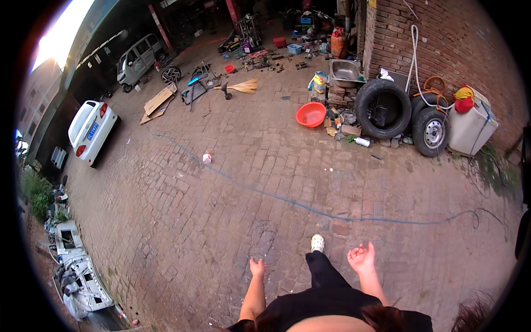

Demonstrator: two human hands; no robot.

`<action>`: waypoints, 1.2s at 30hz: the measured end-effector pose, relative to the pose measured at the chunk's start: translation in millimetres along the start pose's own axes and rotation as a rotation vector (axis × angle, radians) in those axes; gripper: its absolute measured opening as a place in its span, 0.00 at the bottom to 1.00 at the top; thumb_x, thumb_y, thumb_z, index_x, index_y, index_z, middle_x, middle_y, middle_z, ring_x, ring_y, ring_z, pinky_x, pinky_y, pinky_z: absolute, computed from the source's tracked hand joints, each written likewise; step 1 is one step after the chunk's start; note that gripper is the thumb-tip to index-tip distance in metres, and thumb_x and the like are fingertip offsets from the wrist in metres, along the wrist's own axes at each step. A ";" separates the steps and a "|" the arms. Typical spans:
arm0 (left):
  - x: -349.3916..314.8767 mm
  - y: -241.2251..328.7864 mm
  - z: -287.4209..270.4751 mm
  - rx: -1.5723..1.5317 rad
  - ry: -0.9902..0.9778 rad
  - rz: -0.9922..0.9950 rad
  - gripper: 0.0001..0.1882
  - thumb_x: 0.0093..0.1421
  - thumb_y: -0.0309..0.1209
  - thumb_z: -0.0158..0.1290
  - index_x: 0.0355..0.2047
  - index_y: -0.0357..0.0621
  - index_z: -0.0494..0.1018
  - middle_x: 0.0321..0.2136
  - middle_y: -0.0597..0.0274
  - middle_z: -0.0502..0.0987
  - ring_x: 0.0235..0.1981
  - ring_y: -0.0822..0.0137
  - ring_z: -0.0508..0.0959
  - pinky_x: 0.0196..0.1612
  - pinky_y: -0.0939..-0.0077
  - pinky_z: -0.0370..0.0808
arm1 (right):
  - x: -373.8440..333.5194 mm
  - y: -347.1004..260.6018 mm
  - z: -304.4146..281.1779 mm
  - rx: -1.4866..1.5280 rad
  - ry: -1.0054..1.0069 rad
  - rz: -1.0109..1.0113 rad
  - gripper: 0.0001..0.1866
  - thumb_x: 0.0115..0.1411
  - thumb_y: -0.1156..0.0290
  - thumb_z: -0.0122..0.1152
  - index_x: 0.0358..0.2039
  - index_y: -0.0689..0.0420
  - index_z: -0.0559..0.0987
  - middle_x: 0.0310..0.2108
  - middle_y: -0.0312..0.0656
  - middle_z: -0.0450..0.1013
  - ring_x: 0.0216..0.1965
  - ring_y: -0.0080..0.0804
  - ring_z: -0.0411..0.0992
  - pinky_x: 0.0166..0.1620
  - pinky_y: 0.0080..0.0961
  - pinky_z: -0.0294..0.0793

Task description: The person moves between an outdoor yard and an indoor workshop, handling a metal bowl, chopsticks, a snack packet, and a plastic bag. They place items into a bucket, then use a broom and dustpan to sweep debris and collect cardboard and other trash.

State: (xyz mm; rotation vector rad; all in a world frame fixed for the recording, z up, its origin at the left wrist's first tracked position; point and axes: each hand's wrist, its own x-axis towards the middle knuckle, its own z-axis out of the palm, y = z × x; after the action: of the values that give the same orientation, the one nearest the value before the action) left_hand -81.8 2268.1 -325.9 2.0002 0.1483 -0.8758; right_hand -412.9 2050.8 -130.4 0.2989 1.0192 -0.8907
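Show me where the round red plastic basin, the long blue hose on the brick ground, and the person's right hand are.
Round red plastic basin (310,114), head view, on its inner bottom.
Long blue hose (310,208), head view, on its middle stretch.
Right hand (362,258), head view, on the open palm.

Left hand (257,268) empty; right hand (362,257) open, empty.

Both hands (257,268) (361,257) empty over brick yard (232,210), blue hose (310,207) ahead.
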 end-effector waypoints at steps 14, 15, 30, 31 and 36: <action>143.7 136.6 21.2 -0.186 0.268 -0.598 0.09 0.53 0.26 0.46 0.33 0.33 0.69 0.19 0.57 0.71 0.14 0.62 0.73 0.14 0.70 0.72 | 238.9 -25.4 468.1 -0.438 -0.490 -0.042 0.11 0.57 0.65 0.51 0.20 0.53 0.67 0.13 0.29 0.60 0.22 0.22 0.63 0.39 0.24 0.66; 166.7 151.4 24.0 -0.187 0.303 -0.637 0.08 0.52 0.25 0.46 0.33 0.33 0.68 0.19 0.57 0.71 0.14 0.61 0.74 0.14 0.70 0.72 | 259.0 -17.6 489.0 -0.456 -0.510 -0.052 0.11 0.58 0.65 0.50 0.20 0.53 0.67 0.13 0.29 0.60 0.22 0.22 0.63 0.39 0.24 0.66; 599.5 708.5 224.6 -0.045 -0.038 0.277 0.23 0.55 0.29 0.48 0.50 0.35 0.60 0.33 0.50 0.73 0.22 0.67 0.76 0.22 0.77 0.73 | 498.6 -34.1 838.0 -0.318 -0.302 -0.272 0.05 0.53 0.68 0.52 0.27 0.55 0.68 0.14 0.29 0.56 0.22 0.21 0.61 0.39 0.22 0.66; 626.0 731.6 234.5 -0.041 -0.018 0.321 0.23 0.55 0.29 0.48 0.50 0.35 0.60 0.33 0.50 0.73 0.22 0.67 0.76 0.22 0.77 0.73 | 526.1 -33.6 863.9 -0.334 -0.307 -0.280 0.07 0.53 0.66 0.53 0.25 0.53 0.68 0.13 0.29 0.56 0.22 0.21 0.61 0.39 0.22 0.66; 699.9 766.0 253.5 -0.061 0.107 0.044 0.23 0.54 0.29 0.47 0.50 0.35 0.60 0.31 0.49 0.73 0.23 0.63 0.77 0.22 0.73 0.74 | 625.4 -6.7 1036.2 -0.370 -0.090 -0.128 0.24 0.50 0.48 0.58 0.11 0.48 0.62 0.10 0.30 0.57 0.20 0.23 0.62 0.37 0.24 0.66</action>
State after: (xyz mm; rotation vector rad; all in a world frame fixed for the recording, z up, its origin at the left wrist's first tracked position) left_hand 628.4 1470.5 -313.6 1.9862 0.1882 -0.7282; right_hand 352.3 1113.2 -112.5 -0.1182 1.1048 -0.8038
